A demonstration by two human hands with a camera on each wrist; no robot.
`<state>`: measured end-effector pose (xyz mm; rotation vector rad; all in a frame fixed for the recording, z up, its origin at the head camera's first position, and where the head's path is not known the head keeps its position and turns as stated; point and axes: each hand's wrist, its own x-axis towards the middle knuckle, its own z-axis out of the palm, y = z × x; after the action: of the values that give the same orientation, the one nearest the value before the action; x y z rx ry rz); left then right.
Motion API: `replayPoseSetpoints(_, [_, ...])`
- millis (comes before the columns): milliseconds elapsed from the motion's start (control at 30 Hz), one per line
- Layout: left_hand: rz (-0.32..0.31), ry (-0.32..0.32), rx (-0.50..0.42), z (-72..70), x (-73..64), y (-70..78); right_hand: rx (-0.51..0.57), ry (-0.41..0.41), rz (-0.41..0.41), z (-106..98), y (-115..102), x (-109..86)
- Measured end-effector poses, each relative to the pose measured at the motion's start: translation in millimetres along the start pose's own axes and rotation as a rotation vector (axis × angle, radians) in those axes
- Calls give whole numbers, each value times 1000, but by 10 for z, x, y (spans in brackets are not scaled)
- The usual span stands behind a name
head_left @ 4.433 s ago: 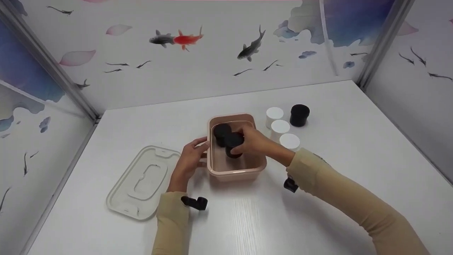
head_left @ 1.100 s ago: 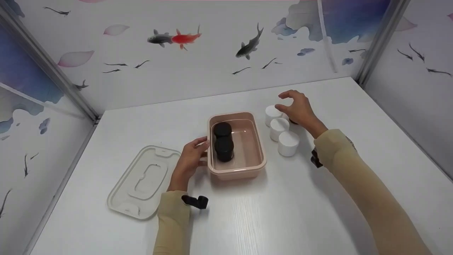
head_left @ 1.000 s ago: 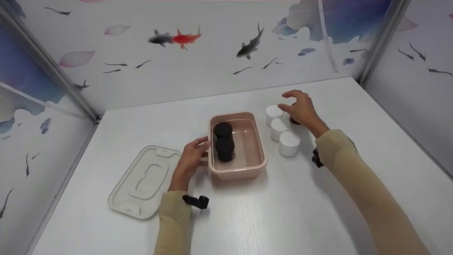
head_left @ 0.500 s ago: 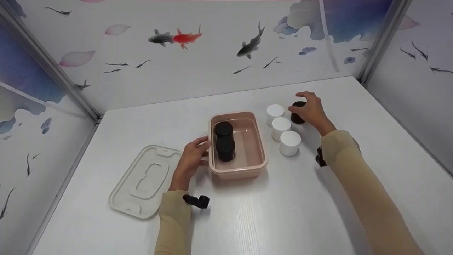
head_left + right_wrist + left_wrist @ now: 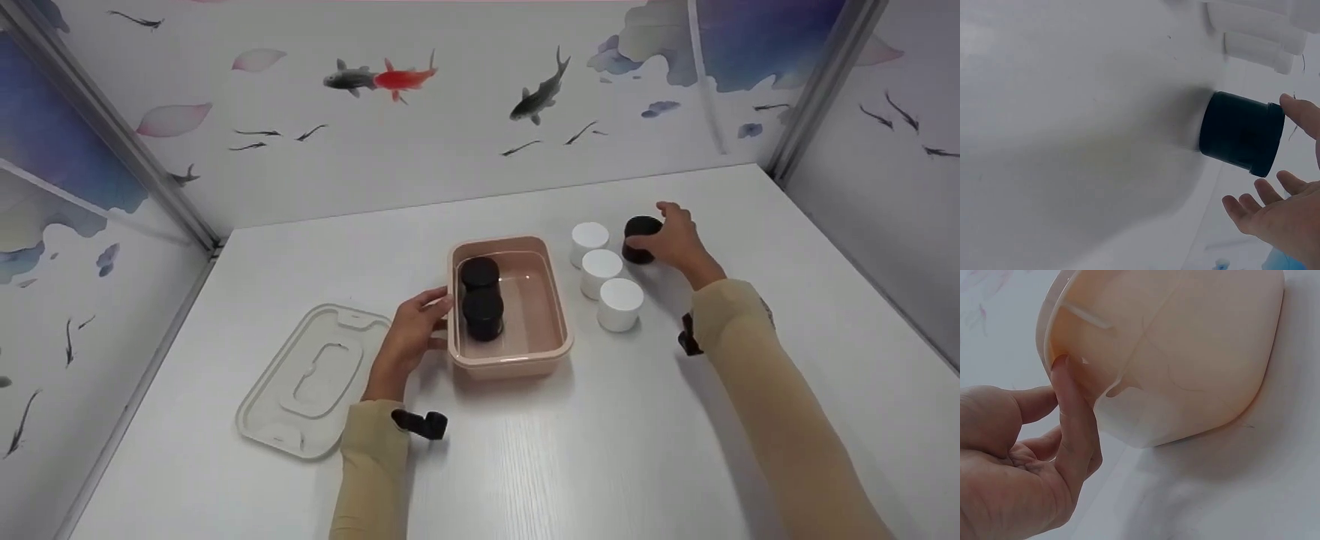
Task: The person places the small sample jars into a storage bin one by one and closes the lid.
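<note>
My left hand point(image 5: 409, 334) holds the left rim of a pink plastic box point(image 5: 531, 358). In the left wrist view, a bent finger of that hand point(image 5: 1044, 461) reaches under the rim of the box point(image 5: 1202, 365). Two black lidded jars, a rear one point(image 5: 480, 273) and a front one point(image 5: 484, 315), stand along the box's left side. Right of the box, my right hand point(image 5: 679, 244) is at a third black jar point(image 5: 639, 234) on the table. The right wrist view has the thumb at the lid edge of this jar point(image 5: 1238, 132), the fingers spread apart from it.
Three white lidded jars, rear point(image 5: 589, 241), middle point(image 5: 601, 271) and front point(image 5: 620, 304), stand between the box and the third black jar. A pale lid point(image 5: 315, 382) lies flat on the white table point(image 5: 510, 465), partly behind the left forearm. Printed panels enclose the table.
My right hand set a second black jar inside the box, let go, and moved right, past the white jars to the third black jar. The left hand has stayed at the box rim.
</note>
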<state>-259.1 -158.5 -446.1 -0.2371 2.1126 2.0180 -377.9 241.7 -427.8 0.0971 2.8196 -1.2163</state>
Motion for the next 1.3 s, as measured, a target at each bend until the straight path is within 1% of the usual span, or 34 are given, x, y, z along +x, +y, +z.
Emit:
replayPoseSetpoints(200, [-7,-7,-17,-5,12,-1,-10,-51,50,-3,4,-4])
replayPoseSetpoints(333, [-3,-8,-10,-7,12,-6,-6,-70,74,6,2,-7])
replayPoseSetpoints(600, [-2,6,-19,-13,11,-10,26,-38,81,5,-10,4])
replayPoseSetpoints(700, [-4,0,-15,-12,14,-9,36,-31,80,-26,-26,0])
replayPoseSetpoints(833, [6,-6,-2,-9,18,-7,67,-33,55,-84,-80,-29])
replayPoseSetpoints(967, [11,-3,12,-11,26,-9,79,-30,13,-131,-191,-94])
replayPoseSetpoints(1300, [2,0,-12,-8,22,-11,78,-47,-102,-168,-571,-302])
